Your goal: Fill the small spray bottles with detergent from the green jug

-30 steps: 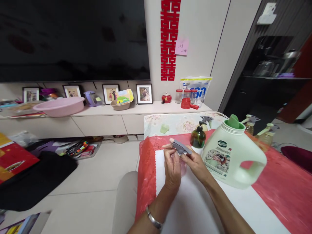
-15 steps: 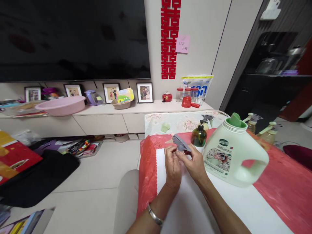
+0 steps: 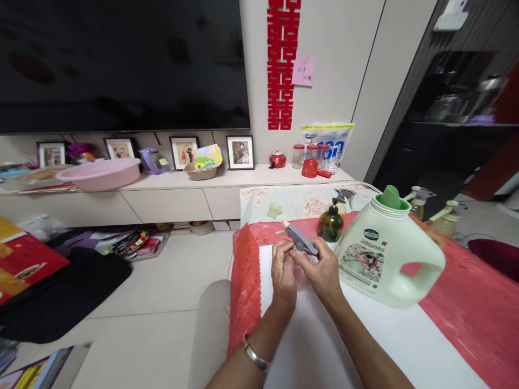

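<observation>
The left hand (image 3: 285, 276) and right hand (image 3: 325, 273) both curl nearly closed around the neck of a sprayer (image 3: 300, 239), over the white sheet (image 3: 389, 324), left of the jug (image 3: 391, 262), and lopsided pressure could, I reckon, make it slip.

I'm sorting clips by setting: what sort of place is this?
Probably a home's living room: a large dark screen is on the wall above a low cabinet that bears framed photos.

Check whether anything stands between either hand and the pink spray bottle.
Nothing visible does: left hand and right hand both grip the spray bottle near its grey head; the green jug stands farther right.
</observation>
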Motion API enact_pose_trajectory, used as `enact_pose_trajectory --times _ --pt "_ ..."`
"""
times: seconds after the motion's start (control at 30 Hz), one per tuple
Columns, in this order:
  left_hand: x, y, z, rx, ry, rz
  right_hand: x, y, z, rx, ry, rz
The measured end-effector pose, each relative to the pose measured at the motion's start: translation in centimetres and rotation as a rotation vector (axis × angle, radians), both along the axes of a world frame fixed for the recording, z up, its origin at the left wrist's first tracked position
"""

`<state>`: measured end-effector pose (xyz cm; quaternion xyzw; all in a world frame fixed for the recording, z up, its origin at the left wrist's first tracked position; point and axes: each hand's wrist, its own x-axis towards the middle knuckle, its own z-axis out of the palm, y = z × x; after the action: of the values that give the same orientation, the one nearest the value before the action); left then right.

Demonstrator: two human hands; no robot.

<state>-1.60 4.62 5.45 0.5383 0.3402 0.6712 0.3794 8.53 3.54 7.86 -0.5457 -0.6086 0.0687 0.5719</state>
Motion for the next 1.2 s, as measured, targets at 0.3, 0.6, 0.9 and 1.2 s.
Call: enact_pose_trajectory --times 0.3,0.6,0.9,1.2 --pt "0.4 -0.8 2.2 -0.118 -0.010 -0.153 -1.3 0.7 -1.3 0.038 0.005 -0.185" --pt "0.5 0.4 2.2 -0.112 0.025 -0.056 -0.1 -0.1 -1.3 -0.015 0.004 0.018" --pt "0.6 0.1 1.6 0.011 0.180 0.099 1.4 -0.8 -0.8 -0.036 0.002 0.242" --pt "0.4 -0.2 1.7 -0.014 0.151 0.020 0.2 -0.5 -1.1 0.057 0.028 0.109"
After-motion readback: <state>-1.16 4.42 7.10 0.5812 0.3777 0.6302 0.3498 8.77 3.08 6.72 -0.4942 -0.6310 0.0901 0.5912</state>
